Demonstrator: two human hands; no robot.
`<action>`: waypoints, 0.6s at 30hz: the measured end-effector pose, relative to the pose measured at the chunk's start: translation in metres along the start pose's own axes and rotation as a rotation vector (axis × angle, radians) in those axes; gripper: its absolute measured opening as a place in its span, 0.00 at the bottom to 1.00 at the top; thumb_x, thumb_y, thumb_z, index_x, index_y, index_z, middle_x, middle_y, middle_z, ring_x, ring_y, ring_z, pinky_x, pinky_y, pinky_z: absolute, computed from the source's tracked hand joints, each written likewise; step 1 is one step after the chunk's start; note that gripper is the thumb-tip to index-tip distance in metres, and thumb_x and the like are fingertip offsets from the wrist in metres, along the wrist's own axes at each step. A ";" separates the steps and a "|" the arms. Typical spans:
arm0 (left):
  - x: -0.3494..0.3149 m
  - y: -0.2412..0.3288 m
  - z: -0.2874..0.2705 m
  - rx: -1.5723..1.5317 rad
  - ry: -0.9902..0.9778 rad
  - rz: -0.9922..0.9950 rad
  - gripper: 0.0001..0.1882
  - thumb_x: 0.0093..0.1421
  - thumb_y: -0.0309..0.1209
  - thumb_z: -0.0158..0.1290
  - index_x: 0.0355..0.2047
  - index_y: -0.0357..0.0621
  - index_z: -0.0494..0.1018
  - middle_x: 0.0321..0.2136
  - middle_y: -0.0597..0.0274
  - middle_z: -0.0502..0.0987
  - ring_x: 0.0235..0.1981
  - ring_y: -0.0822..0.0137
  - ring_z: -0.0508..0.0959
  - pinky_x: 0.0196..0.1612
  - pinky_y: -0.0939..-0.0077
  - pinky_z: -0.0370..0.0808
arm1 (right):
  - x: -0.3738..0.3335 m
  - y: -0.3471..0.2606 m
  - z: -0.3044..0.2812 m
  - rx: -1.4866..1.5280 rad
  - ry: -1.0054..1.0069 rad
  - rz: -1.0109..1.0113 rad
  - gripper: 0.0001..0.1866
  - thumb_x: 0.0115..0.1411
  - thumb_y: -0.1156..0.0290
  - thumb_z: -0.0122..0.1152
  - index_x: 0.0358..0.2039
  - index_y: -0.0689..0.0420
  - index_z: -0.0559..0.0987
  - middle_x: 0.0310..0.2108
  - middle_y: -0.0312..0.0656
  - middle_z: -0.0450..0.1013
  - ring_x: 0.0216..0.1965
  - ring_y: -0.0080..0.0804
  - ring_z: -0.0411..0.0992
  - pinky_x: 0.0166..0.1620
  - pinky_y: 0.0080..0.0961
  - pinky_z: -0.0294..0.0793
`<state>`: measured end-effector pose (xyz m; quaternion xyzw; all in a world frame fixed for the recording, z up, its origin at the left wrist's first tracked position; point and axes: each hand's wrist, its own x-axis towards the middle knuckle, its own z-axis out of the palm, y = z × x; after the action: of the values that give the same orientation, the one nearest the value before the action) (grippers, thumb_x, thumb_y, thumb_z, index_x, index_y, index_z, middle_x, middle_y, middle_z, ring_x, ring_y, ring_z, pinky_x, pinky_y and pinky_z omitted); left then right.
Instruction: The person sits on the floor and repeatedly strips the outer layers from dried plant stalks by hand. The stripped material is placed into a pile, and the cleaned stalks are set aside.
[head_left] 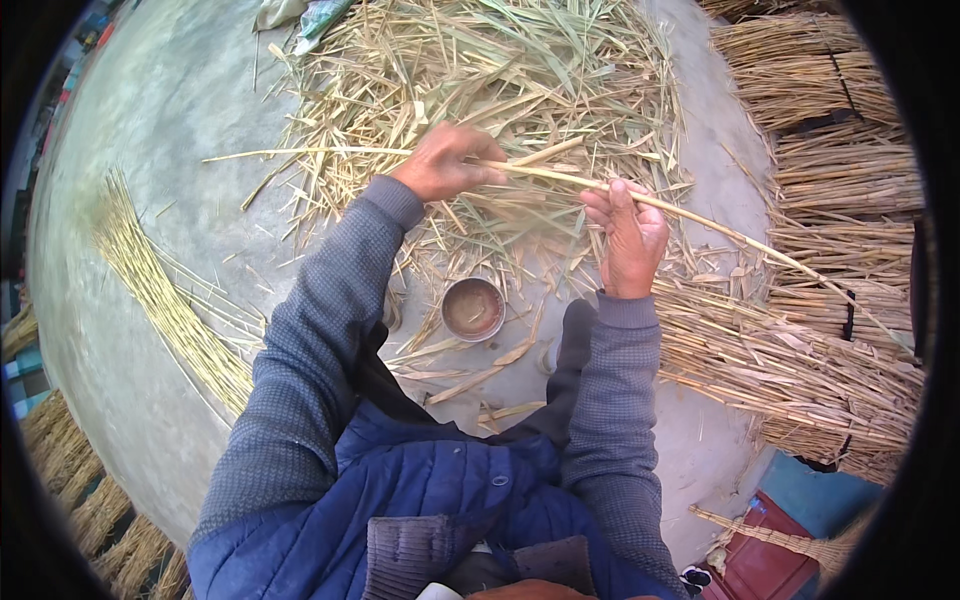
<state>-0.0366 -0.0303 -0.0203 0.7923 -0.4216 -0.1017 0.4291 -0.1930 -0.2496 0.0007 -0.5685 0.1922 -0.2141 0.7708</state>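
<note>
A long, thin pale reed stalk (560, 177) runs across in front of me, from the left over to the bundles on the right. My left hand (450, 162) is closed around it, back of the hand up. Farther right, my right hand (632, 240) pinches the same stalk between thumb and fingers, palm partly turned up. A short pale strip (552, 151) sticks out beside the left fingers; whether it is held or lies behind cannot be told. Beneath both hands spreads a heap of dry leaf peelings (480, 80).
A small round bowl (473, 310) stands on the concrete floor (170, 250) between my feet. Thin, peeled-looking stalks (170, 290) lie at left. Unpeeled reed bundles (790, 360) fill the right side, with tied bundles (820, 70) behind. A dark red object (765, 550) sits lower right.
</note>
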 end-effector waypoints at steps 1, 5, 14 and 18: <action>-0.002 -0.002 -0.002 -0.027 -0.012 -0.039 0.17 0.52 0.39 0.68 0.36 0.40 0.82 0.31 0.55 0.83 0.34 0.60 0.82 0.38 0.66 0.77 | 0.001 -0.001 -0.001 -0.004 0.007 -0.013 0.16 0.66 0.65 0.62 0.45 0.66 0.75 0.33 0.47 0.79 0.33 0.33 0.82 0.35 0.18 0.81; -0.006 -0.009 -0.001 -0.241 0.023 -0.159 0.12 0.56 0.33 0.67 0.35 0.38 0.82 0.28 0.62 0.83 0.30 0.71 0.80 0.35 0.75 0.77 | 0.003 -0.006 -0.001 -0.040 0.039 -0.030 0.18 0.66 0.65 0.62 0.47 0.68 0.75 0.33 0.47 0.79 0.31 0.31 0.81 0.34 0.18 0.80; -0.007 -0.004 0.004 -0.571 0.122 -0.341 0.08 0.58 0.29 0.66 0.33 0.39 0.80 0.28 0.63 0.83 0.29 0.77 0.79 0.34 0.81 0.76 | 0.004 -0.006 -0.006 -0.030 -0.023 -0.039 0.18 0.67 0.65 0.62 0.47 0.69 0.74 0.33 0.48 0.79 0.31 0.31 0.81 0.34 0.18 0.80; -0.006 -0.016 -0.033 -0.993 0.661 -0.280 0.08 0.60 0.32 0.64 0.32 0.45 0.75 0.30 0.62 0.83 0.30 0.78 0.79 0.36 0.83 0.74 | 0.005 -0.011 -0.020 -0.075 0.133 0.066 0.16 0.67 0.66 0.61 0.44 0.67 0.75 0.33 0.48 0.79 0.32 0.31 0.81 0.35 0.18 0.80</action>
<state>-0.0141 -0.0013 -0.0132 0.5351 -0.0602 -0.0905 0.8378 -0.2008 -0.2716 0.0057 -0.5749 0.2694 -0.2186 0.7410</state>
